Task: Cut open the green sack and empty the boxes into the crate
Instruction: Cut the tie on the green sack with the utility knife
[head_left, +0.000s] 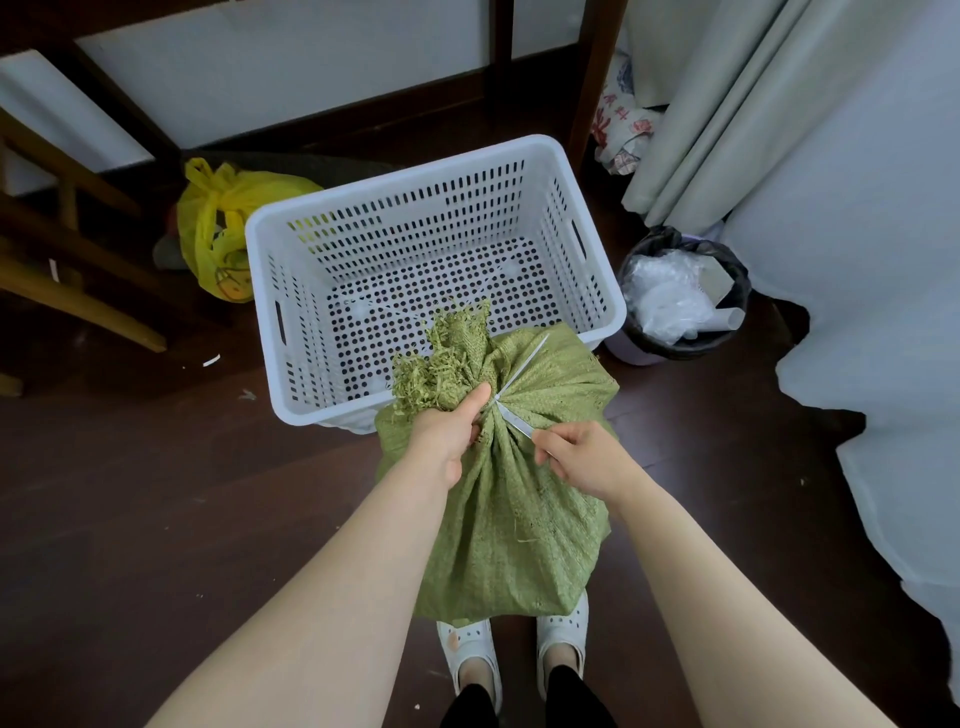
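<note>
— Sack (511, 519) first, since it is the biggest thing that matters: where is it, and how will it behave?

— Green woven sack, lower centre of the frame, standing on the dark floor (156, 493) just in front of the person's white shoes (563, 626). Its top leans against the near wall of the white crate (436, 218), which fills the middle of the frame and has nothing inside. The cloth is soft and folds into pleats, but the body looks full — I judge it rather heavy, with stiff boxes inside, though no box is visible.

— So where should one take it?

— At the gathered neck (457, 353), where the fabric is bunched and frayed. The left hand (447, 436) is clenched around this neck just under the loose fringe, thumb pointing up. For tipping, I think a second hold low on the body will be needed, because woven plastic can slip.

— And the other hand?

— The right hand (582, 457) grips a thin metal blade (511, 415) — knife or scissors, I cannot tell — with its tip at the tie (522, 366), a pale strip around the neck. The cutting edge is very near the left thumb, so the cut should go away from it.
</note>
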